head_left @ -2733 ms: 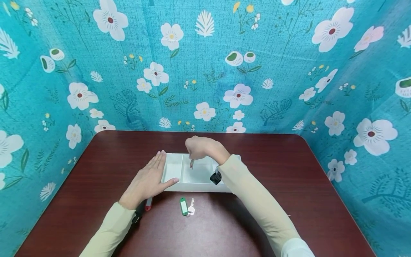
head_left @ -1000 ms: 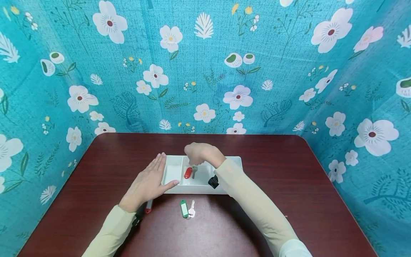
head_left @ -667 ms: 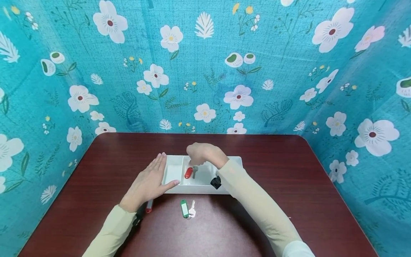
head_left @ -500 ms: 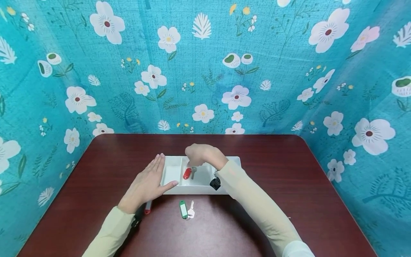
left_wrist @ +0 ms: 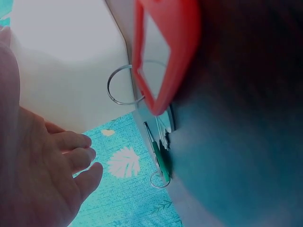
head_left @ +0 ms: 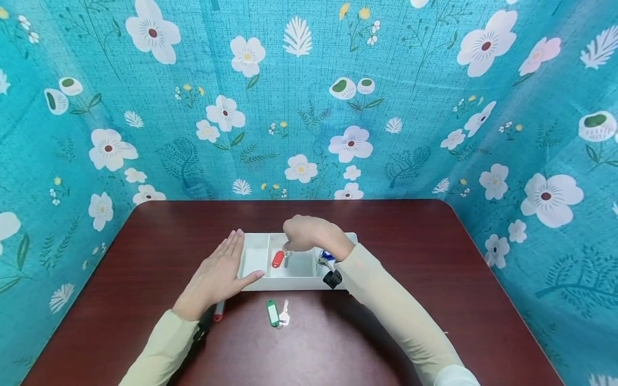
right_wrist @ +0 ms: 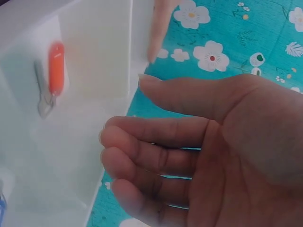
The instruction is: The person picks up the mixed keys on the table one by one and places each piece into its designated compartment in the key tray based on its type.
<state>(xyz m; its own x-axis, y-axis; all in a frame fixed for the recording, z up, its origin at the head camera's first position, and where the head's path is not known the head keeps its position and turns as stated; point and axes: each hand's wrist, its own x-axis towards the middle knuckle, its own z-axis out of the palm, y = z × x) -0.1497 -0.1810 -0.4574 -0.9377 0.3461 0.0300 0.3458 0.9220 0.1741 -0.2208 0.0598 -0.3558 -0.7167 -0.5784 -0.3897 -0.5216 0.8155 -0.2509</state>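
Observation:
A white tray (head_left: 294, 284) with compartments lies on the table, its right part partly behind my right forearm. In its middle compartment rest a red key tag (head_left: 277, 259) and its key (head_left: 287, 261). My right hand (head_left: 314, 234) is over the back rim; in the right wrist view its fingers are loosely bent, thumb apart, and nothing is between them. My left hand (head_left: 216, 272) lies with straight fingers along the tray's left end, thumb at the front rim. A blue key tag (head_left: 328, 255) shows in the right compartment, partly covered by my wrist.
On the table before the tray are a green key tag (head_left: 272, 313) and a silver key (head_left: 285, 313). A second red tag (head_left: 219, 311) lies partly under my left wrist; the left wrist view shows its red frame (left_wrist: 182, 52) close up. Floral cloth (head_left: 309, 107) surrounds the table.
The key that hung from my right hand now lies with its red tag in the middle compartment. My right hand has let go and shifted slightly right. The left hand has stayed at the tray.

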